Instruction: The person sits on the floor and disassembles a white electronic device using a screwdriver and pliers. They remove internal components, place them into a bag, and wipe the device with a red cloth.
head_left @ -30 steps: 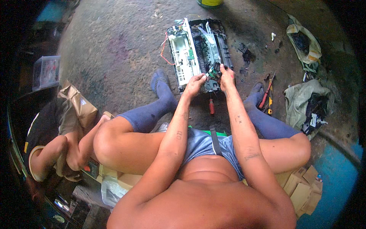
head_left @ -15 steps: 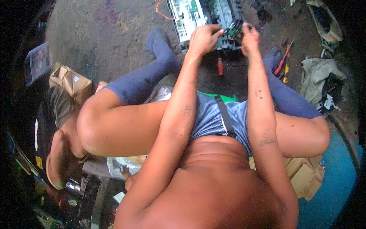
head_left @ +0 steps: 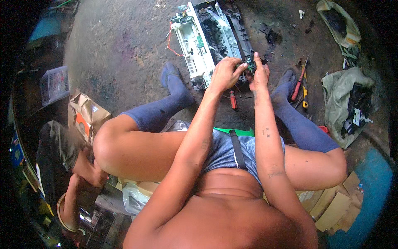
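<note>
A partly stripped machine with a white frame, black rollers and wires point(head_left: 186, 45) lies on the concrete floor in front of me. At its near right corner my left hand point(head_left: 226, 73) is closed, thumb and fingertips on a small black part with green circuit board point(head_left: 249, 66). My right hand point(head_left: 259, 73) grips that same part from the right, thumb up. A red screwdriver point(head_left: 233, 99) lies just below the machine. Right of my right foot lie a red-handled tool point(head_left: 297, 87) and a yellow-handled tool point(head_left: 305, 96). My fingers hide much of the part.
A co-worker point(head_left: 54, 157) sits close at my left, beside a crumpled brown paper bag point(head_left: 89, 116) and a clear plastic crate point(head_left: 56, 85). A pale sack point(head_left: 338, 20), a grey-green cloth with black parts point(head_left: 336, 103) and cardboard pieces point(head_left: 336, 207) lie at the right.
Both hands stay at the same corner of the machine; my left hand now covers more of the small part. The view has shifted between frames, and the co-worker's arm has moved.
</note>
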Demonstrator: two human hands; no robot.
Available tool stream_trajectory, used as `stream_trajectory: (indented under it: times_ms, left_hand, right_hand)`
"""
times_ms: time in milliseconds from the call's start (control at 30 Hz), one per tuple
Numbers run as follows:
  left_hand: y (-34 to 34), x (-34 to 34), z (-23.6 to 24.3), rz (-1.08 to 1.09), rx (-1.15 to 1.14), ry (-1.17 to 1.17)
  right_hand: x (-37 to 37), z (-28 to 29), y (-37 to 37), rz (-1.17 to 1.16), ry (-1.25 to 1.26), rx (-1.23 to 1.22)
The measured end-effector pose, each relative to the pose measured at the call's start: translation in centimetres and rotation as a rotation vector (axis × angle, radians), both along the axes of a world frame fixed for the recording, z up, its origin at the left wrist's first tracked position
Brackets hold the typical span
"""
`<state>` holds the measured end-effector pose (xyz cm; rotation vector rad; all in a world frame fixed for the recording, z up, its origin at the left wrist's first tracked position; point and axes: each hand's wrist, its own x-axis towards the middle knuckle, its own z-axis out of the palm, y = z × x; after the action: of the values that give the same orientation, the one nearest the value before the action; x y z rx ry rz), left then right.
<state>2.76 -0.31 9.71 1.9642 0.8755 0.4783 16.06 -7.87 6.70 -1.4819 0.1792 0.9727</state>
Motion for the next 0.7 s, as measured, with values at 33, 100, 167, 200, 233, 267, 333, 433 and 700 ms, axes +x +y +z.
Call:
stream_trajectory:
  times_ms: [33,100,167,200,233,267,333,433,700]
  left_hand:
    - [0.1,-0.5,-0.6,-0.042,0.012,0.018]
    - [0.9,-1.3,-1.4,-0.16,0.032,0.031]
    - [0.9,-1.3,-2.2,-0.179,0.067,-0.026]
    - [0.9,-1.3,-2.8,-0.129,0.032,-0.088]
    - [2.4,-2.5,-3.6,0.102,-0.048,-0.049]
    - [4.5,-5.3,-4.5,0.351,-0.122,0.004]
    - [9.2,-4.7,-1.8,0.386,0.259,0.086]
    - [8.1,0.6,2.4,0.147,0.11,0.03]
    - [-3.9,5.7,5.4,-0.218,0.064,-0.029]
  right_hand:
    - [-0.2,0.5,-0.3,0.062,-0.032,-0.04]
    - [-0.1,1.9,-1.1,0.173,-0.101,-0.147]
    - [0.9,1.3,-3.0,0.21,-0.284,-0.143]
    - [1.5,0.8,-4.0,0.232,-0.373,-0.141]
    - [2.7,0.4,-5.6,0.089,-0.412,-0.156]
    - [4.2,1.3,-7.3,0.037,-0.293,-0.332]
    - [9.5,0.2,-13.4,-0.027,-0.208,-0.112]
    - [8.9,2.3,-13.5,-0.082,0.147,0.282]
    - [7.0,7.7,-12.1,-0.155,0.243,0.946]
